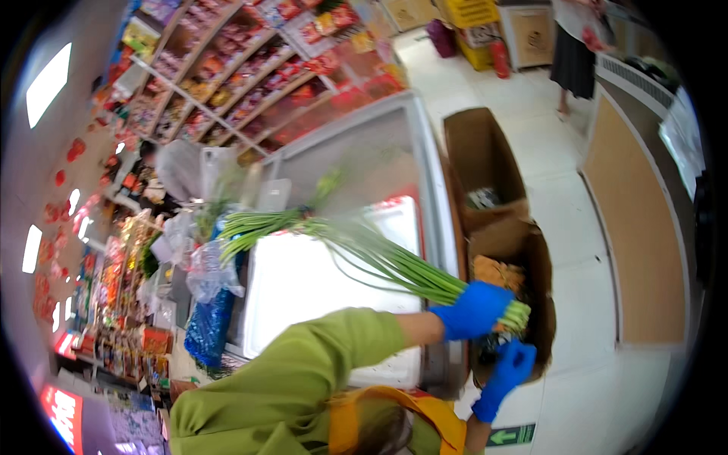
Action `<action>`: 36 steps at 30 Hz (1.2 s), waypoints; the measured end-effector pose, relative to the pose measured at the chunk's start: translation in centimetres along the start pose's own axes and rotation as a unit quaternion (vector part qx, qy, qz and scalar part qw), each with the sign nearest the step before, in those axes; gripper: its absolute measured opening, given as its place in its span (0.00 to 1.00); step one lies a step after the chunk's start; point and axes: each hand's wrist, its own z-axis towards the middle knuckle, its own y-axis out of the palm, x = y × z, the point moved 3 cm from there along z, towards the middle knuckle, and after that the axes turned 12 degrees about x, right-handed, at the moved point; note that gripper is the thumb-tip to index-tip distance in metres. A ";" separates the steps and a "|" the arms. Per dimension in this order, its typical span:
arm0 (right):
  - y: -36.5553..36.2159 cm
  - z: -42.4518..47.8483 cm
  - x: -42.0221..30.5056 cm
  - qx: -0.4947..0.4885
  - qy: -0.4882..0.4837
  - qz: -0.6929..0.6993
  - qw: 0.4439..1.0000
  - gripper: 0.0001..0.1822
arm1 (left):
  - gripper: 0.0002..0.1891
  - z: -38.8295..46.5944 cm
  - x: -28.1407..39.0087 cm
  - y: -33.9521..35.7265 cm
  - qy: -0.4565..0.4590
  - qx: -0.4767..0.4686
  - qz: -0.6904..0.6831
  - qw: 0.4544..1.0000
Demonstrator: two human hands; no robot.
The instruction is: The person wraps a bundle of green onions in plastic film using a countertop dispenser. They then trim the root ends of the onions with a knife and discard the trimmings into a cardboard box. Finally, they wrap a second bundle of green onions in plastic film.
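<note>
My left hand [475, 310], in a blue glove, grips a bunch of long green vegetable stalks [398, 261] near their pale ends. The stalks stretch left over a bright white surface [307, 290], and a dark tie seems to bind them near the far end. Just below the pale ends is my right hand [512, 367], also gloved in blue, its fingers curled. Whether something small lies in those fingers I cannot tell. Both hands are over an open cardboard box [543, 284] with brown scraps [497, 273] inside.
Another open cardboard box [483, 148] stands beyond the first, alongside a glass-topped case [369, 148]. Clear plastic bags [213, 267] and a blue wrapped bundle [210, 327] lie at the left. A wooden-panelled counter [637, 227] is at the right. A person [574, 51] stands farther off.
</note>
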 end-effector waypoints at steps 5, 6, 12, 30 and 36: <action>1.1 -2.0 5.0 -0.070 -0.052 -0.052 0.995 0.04 | 0.12 -3.2 -1.9 -1.2 -0.115 0.010 0.072 0.991; 1.5 -2.7 3.7 -0.070 -0.070 -0.052 0.994 0.03 | 0.13 -3.3 -1.5 -1.6 -0.113 0.018 0.084 0.990; 2.2 -2.5 1.4 -0.062 0.046 0.008 0.997 0.05 | 0.17 -2.9 -1.9 -0.5 -0.137 0.016 0.102 0.985; 2.7 -0.6 3.1 -0.056 0.025 0.001 0.998 0.05 | 0.16 -2.4 -2.6 0.4 -0.166 -0.045 0.095 0.980; 2.2 -0.2 3.5 -0.059 -0.024 -0.013 0.998 0.05 | 0.15 -2.0 -3.6 0.1 -0.197 -0.053 0.057 0.977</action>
